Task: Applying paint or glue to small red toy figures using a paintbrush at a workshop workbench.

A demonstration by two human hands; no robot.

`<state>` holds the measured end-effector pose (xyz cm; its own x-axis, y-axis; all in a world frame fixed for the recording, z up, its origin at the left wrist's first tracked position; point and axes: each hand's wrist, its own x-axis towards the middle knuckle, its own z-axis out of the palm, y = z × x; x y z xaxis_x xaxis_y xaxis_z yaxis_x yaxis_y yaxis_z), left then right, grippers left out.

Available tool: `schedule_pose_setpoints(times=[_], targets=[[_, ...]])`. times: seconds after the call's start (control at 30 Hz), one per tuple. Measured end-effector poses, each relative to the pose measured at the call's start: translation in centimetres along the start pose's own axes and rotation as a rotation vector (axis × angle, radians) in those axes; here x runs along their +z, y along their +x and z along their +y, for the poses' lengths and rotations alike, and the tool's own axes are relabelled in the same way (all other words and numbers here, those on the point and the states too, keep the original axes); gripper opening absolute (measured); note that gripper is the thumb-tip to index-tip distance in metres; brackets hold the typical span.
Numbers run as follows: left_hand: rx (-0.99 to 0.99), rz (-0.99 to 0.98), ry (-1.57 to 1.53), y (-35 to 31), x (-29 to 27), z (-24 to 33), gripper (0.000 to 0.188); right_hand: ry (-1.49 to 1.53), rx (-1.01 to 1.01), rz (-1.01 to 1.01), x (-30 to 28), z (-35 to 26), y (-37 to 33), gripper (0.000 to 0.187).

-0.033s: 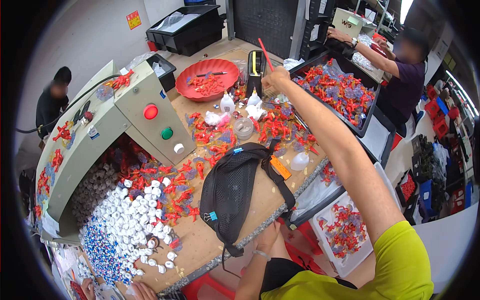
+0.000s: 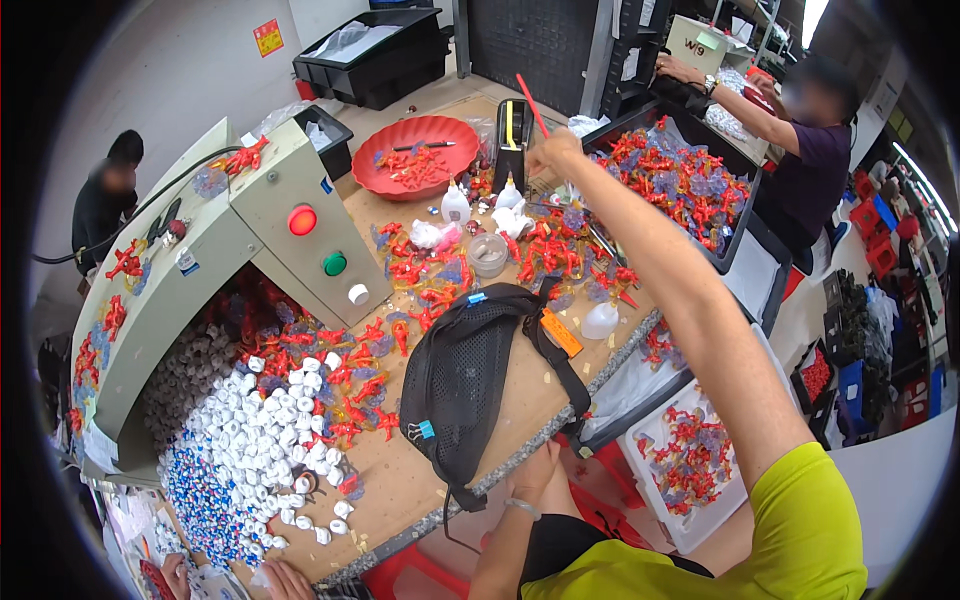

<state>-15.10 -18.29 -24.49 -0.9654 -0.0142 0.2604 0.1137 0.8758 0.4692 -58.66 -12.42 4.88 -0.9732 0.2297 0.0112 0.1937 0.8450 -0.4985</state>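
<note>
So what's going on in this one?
The person's right hand is over the tan workbench, beside an upright black box with a yellow strip, apparently gripping a thin red stick, though the grip is partly hidden. The left hand is past the workbench's front edge. Small red-and-purple plastic figures lie scattered beyond a black mesh bag.

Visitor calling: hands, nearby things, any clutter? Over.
Right hand beside black holder and red stick, grip unclear. Left hand low by table edge. Black mesh bag on table between them.
</note>
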Motion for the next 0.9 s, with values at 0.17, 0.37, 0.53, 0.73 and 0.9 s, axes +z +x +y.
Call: schedule_pose_setpoints(times=[0.17, 0.37, 0.53, 0.73, 0.9], targets=[[-0.158, -0.232, -0.1, -1.9, 1.1, 0.4, 0.033, 0.232, -0.217, -0.164, -7.0, -0.3, -5.2, 0.019], [-0.177, -0.136, -0.102, -2.9, -2.7, 2.5, 0.022, 0.661, -0.414, -0.229, -15.6, 8.3, -23.4, 0.019], [-0.196, 0.091, -0.381, -4.6, -2.7, 2.1, 0.024, 0.755, -0.061, -0.213, -18.5, 20.5, -37.9, 0.016], [-0.52, -0.49, -1.888, -5.7, -11.4, 15.1, 0.051, 0.919, 0.398, -0.383, -19.6, 30.4, -51.0, 0.013], [-0.151, -0.838, -1.893, -6.4, -14.6, 23.6, 0.066, 1.018, 0.258, -0.246, -18.5, 33.5, -55.8, 0.016]])
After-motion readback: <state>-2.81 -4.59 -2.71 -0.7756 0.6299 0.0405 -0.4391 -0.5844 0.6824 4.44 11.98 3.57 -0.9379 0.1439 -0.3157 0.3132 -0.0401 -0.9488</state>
